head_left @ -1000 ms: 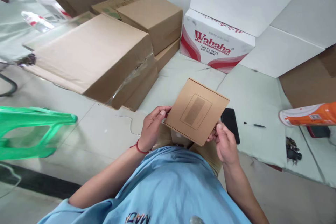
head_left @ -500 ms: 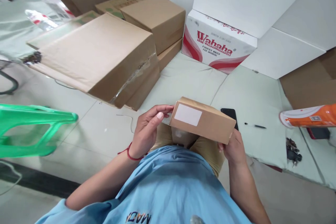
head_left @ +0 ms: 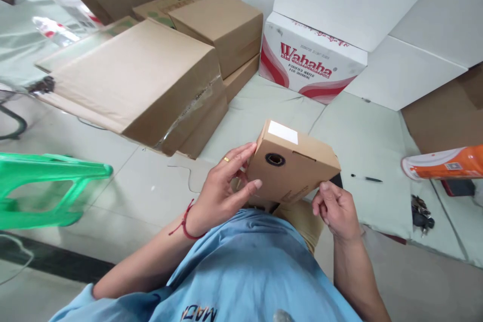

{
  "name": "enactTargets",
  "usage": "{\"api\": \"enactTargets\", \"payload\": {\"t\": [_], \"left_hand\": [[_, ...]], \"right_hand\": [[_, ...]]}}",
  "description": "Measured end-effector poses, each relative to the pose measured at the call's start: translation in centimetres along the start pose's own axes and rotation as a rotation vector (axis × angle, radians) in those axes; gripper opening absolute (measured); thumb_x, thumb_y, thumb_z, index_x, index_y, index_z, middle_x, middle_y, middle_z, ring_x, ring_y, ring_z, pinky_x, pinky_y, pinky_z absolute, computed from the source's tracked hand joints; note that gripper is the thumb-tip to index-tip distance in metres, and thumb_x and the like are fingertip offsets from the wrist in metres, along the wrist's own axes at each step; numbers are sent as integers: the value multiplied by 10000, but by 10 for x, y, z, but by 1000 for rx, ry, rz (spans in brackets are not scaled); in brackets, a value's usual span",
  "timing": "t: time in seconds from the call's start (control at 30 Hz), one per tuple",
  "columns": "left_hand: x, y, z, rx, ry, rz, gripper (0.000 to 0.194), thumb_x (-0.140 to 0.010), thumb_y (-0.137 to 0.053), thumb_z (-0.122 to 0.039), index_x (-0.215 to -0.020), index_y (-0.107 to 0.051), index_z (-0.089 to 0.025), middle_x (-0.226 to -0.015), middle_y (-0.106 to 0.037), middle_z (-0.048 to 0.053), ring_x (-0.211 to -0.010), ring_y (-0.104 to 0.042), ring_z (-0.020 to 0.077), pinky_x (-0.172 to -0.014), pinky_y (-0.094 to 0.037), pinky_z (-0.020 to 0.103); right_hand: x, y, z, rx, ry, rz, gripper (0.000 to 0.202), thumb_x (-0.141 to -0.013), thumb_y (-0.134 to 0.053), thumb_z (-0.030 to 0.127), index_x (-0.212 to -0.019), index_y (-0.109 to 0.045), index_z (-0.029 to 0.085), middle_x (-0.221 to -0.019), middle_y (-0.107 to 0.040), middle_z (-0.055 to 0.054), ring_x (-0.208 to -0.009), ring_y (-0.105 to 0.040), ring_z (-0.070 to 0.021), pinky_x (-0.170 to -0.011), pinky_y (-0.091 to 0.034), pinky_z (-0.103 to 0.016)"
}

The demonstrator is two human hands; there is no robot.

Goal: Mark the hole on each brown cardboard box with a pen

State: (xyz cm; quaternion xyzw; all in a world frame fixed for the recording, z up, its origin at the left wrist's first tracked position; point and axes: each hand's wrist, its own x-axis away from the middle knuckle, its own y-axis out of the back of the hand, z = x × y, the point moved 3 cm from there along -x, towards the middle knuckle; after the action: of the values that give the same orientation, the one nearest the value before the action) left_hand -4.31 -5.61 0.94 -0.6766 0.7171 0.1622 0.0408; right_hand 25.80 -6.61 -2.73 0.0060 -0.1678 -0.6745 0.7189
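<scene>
A small brown cardboard box [head_left: 289,171] is tilted in front of my body, above my lap. One broad face shows a black-ringed round hole and some faint print. A white label [head_left: 283,132] is on its narrow upper side. My left hand [head_left: 230,188] holds the left edge, thumb over the broad face and fingers along the side. At the lower right corner, my right hand [head_left: 335,206] pinches the box between thumb and curled fingers. Partly hidden behind the box is a black phone [head_left: 337,179].
Large cardboard boxes [head_left: 143,70] are stacked at left, near a green plastic stool [head_left: 49,186]. A white Wahaha carton [head_left: 309,63] stands at the back. On the pale-covered surface to the right lie a pen [head_left: 372,179], keys [head_left: 421,216] and an orange-and-white can [head_left: 445,162].
The box has turned so that its broad face with the ringed hole shows; the label now lies on the upper side. My left thumb has come onto that face.
</scene>
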Motion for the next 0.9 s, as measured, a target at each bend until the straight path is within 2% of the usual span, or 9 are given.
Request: {"api": "enactTargets", "payload": {"t": [0.1, 0.23, 0.33, 0.43, 0.5, 0.63, 0.7, 0.8, 0.9], "left_hand": [[-6, -7, 5, -228, -7, -123, 466, -983, -732, -211, -1450, -723, -223, -1339, -753, 116, -650, -553, 81, -635, -569, 254], [-23, -15, 39, -414, 79, -168, 375, -910, -712, -199, -1280, -762, -168, -1014, -741, 46, -663, -606, 121, -705, -599, 308], [-27, -21, 61, -375, 113, -112, 335, -939, -685, -241, -1260, -743, -164, -1185, -729, 110, -849, -719, 183, -747, -653, 341], [-17, -24, 57, -404, -78, -69, 297, -1027, -657, -295, -1298, -731, -197, -1412, -692, 165, -1234, -704, 285, -977, -658, 453], [-6, -27, 48, -451, -274, 78, 348, -1037, -698, -386, -1346, -723, -227, -1455, -704, 163, -1462, -584, 356, -1203, -518, 590], [12, -35, 45, -531, -429, 540, 635, -997, -747, -572, -1535, -627, -255, -1567, -678, 134, -1597, -478, 384, -1383, -159, 649], [13, -37, 51, -616, -381, 656, 622, -1038, -721, -435, -1613, -549, -272, -1666, -597, 98, -1602, -488, 328, -1392, -155, 568], [9, -41, 57, -704, -335, 684, 650, -1026, -704, -247, -1645, -508, -267, -1726, -527, 72, -1611, -476, 275, -1350, -255, 471], [3, -52, 54, -739, -351, 670, 676, -972, -792, -274, -1603, -560, -200, -1704, -552, 107, -1573, -504, 313, -1271, -347, 458]], "right_hand": [[-1, -5, 1, 102, -8, -18, 675, -1016, -619, 732, -589, -610, 209, -440, -561, -7, -382, -397, -85, -394, -297, -222], [-7, 1, 4, 135, -9, -137, 595, -1002, -620, 740, -1022, -817, 179, -624, -710, -20, -407, -438, -97, -416, -351, -237], [-20, 45, 2, 343, 57, -421, 575, -1001, -638, 650, -1269, -793, 166, -753, -766, -45, -502, -540, -139, -516, -454, -272], [-36, 113, -9, 855, 46, -673, 466, -1000, -581, 435, -1305, -789, 150, -980, -817, -127, -797, -723, -239, -777, -563, -363], [-49, 150, -26, 1270, -191, -509, 502, -1000, -530, 329, -1415, -755, 158, -1293, -762, -215, -949, -758, -299, -812, -554, -408], [-66, 183, -49, 1504, -388, -175, 550, -997, -483, 200, -1495, -715, 218, -1294, -757, -218, -990, -777, -323, -784, -530, -406], [-71, 183, -51, 1510, -379, -128, 462, -1007, -496, 223, -1373, -776, 202, -1195, -791, -213, -993, -778, -338, -793, -527, -411], [-75, 186, -45, 1517, -393, -98, 315, -986, -574, 289, -1158, -813, 179, -1015, -809, -215, -960, -776, -386, -790, -522, -448], [-72, 200, -25, 1360, -366, -296, 124, -897, -679, 292, -911, -771, 210, -792, -743, -199, -895, -754, -422, -780, -497, -497]]}}
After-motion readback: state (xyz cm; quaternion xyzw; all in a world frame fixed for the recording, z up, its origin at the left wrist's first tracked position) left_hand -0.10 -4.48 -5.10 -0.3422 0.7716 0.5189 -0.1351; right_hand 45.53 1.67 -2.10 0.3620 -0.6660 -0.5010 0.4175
